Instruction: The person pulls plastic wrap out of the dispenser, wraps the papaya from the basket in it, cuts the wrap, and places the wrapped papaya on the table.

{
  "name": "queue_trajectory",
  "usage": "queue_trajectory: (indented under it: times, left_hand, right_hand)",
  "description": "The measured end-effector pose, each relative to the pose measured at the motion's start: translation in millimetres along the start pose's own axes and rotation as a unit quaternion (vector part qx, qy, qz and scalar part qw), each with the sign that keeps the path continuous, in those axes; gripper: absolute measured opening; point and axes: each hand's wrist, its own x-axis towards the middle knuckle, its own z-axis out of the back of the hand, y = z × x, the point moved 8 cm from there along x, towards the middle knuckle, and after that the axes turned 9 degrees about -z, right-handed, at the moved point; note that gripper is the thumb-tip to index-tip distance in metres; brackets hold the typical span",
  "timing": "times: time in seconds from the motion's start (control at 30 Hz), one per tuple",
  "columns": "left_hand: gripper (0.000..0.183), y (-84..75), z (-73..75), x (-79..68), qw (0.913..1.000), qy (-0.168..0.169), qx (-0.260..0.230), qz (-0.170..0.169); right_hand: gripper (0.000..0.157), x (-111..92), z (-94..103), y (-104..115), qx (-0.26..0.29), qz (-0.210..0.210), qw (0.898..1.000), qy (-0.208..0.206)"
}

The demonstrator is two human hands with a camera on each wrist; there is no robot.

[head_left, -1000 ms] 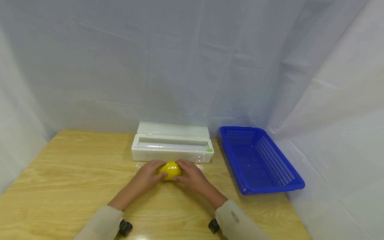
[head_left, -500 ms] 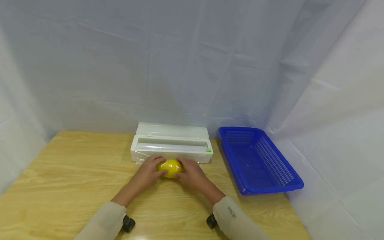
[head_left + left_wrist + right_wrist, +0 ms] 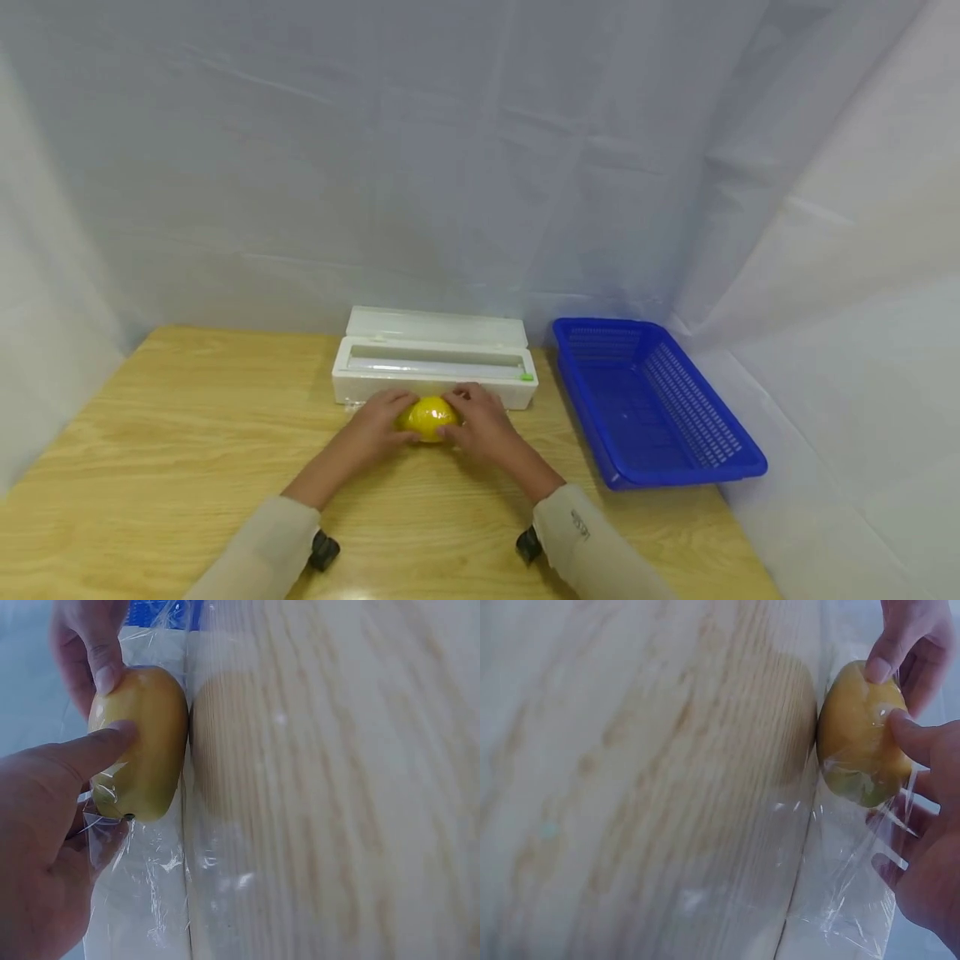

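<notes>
A shiny yellow bell pepper (image 3: 431, 418), greenish toward its ends, lies on the table in front of a white cling film box (image 3: 435, 388). My left hand (image 3: 380, 427) grips its left end and my right hand (image 3: 483, 423) its right end. In the left wrist view, the left thumb (image 3: 105, 746) presses on the near side, the other fingers partly hidden behind the pepper. Clear cling film (image 3: 840, 877) covers part of the pepper and spreads beyond its end in the right wrist view. The right thumb (image 3: 909, 735) rests on the pepper too.
The box's lid (image 3: 437, 326) is raised at the back, a film roll (image 3: 435, 367) inside, with a green slider (image 3: 527, 377) at its right end. A blue perforated basket (image 3: 611, 467) stands at the table's right. White sheeting (image 3: 450, 167) hangs behind the wooden table (image 3: 187, 417).
Both hands and the pepper have shifted slightly away from me, closer to the box. The pepper has turned a little, and less of the film shows beyond the hands.
</notes>
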Motion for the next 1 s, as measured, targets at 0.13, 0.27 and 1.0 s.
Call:
queue_trajectory:
  times: [0.13,0.27,1.0]
  left_hand:
    - [0.053,0.5,0.9,3.9,0.9999,-0.002,-0.001,-0.011]
    - [0.054,2.5,3.6,7.8,0.9999,0.0,-0.012,-0.001]
    - [0.04,5.2,-0.4,19.8,0.9994,0.018,-0.016,0.025]
  right_hand:
    - [0.056,0,1.2,0,0.002,0.003,1.0,-0.005]
    - [0.053,1,4.1,-2,0.023,-0.016,1.0,-0.013]
    - [0.052,-1,7.3,-4,-0.021,-0.012,0.998,-0.064]
